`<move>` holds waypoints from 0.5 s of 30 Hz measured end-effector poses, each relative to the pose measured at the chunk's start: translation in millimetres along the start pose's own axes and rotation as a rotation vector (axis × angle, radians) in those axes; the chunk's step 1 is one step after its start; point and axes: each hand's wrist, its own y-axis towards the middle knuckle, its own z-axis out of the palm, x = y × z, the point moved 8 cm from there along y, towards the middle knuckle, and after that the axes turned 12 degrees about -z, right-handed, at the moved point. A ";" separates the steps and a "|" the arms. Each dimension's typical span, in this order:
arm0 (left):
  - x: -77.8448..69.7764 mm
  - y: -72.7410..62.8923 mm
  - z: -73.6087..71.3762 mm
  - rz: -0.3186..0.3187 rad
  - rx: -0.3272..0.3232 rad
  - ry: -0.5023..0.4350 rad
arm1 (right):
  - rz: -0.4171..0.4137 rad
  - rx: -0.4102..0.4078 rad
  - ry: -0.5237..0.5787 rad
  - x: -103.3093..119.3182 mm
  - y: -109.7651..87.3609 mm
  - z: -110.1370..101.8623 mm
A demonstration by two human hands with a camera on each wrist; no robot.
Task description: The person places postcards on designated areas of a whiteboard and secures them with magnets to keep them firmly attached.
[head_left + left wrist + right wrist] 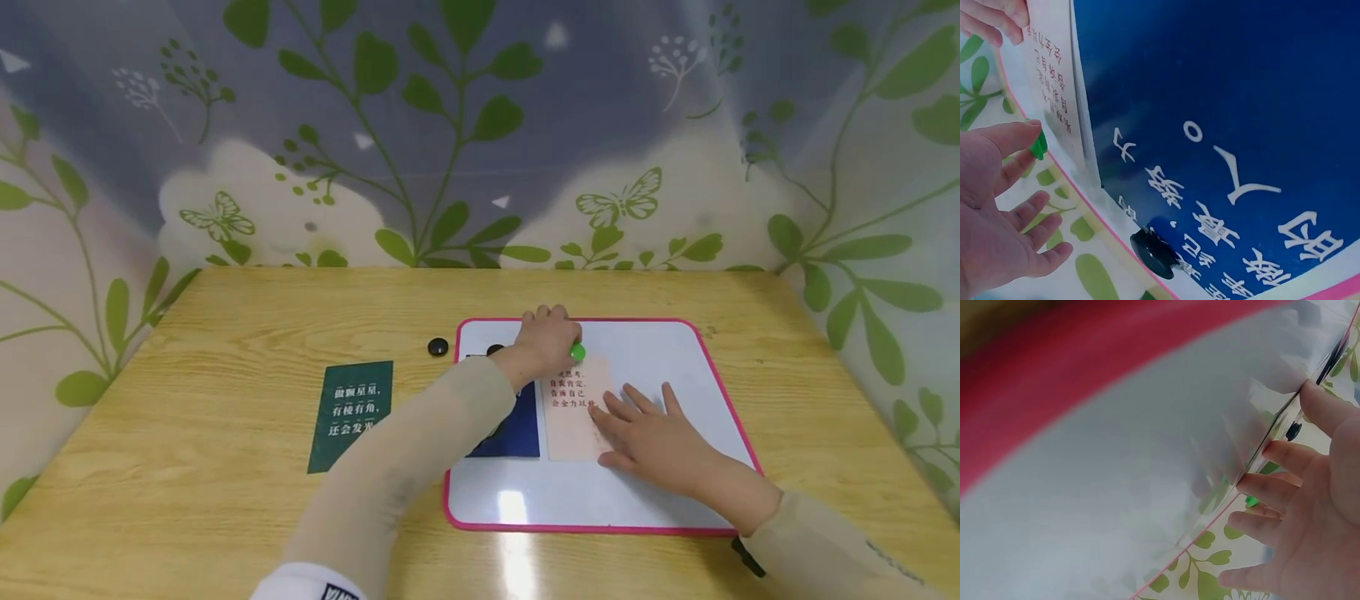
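Note:
A whiteboard (600, 496) with a pink rim lies on the table. My left hand (543, 340) pinches a green round magnet (577, 352) between thumb and index finger, right at the top edge of a pale pink card (573, 437) with printed writing. Its other fingers are spread in the left wrist view. My right hand (660, 442) lies with spread fingers, fingertips on the right side of the pink card. To the left of that card is a dark blue card (521, 437), partly hidden by the left sleeve, with a black magnet (1152, 252) at its top.
Left of the board, a dark green card (348, 400) with white writing lies on the wooden table (187, 417), its lower right part behind the left sleeve. A loose black magnet (438, 347) sits near the board's upper left corner. A leaf-patterned cloth (480, 125) hangs behind.

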 end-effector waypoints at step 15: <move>-6.3 2.1 13.3 0.005 0.026 0.027 | 0.013 0.013 0.001 -2.9 -0.1 3.3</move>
